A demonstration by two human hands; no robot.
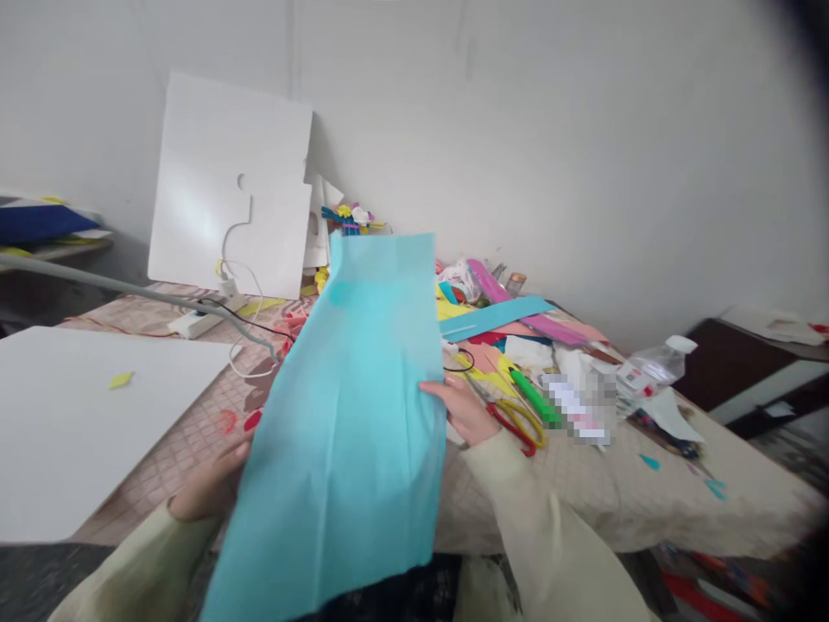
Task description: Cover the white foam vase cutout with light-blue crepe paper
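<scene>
I hold a large light blue sheet (350, 415) up in front of me, over a table with a patterned cloth (194, 432). My left hand (211, 488) grips the sheet's left edge low down, its fingers partly hidden behind the sheet. Higher up, my right hand (461, 408) pinches the right edge, thumb on the front. Both sleeves are pale cream. The sheet hangs from about the table's middle down past its front edge.
A white foam board (78, 415) lies flat at the left; another cut white board (230, 186) leans on the wall. A power strip (194, 321) with cables sits behind. To the right lie scissors (518, 423), a green marker (534, 396), coloured paper scraps (498, 315) and a plastic bottle (654, 364).
</scene>
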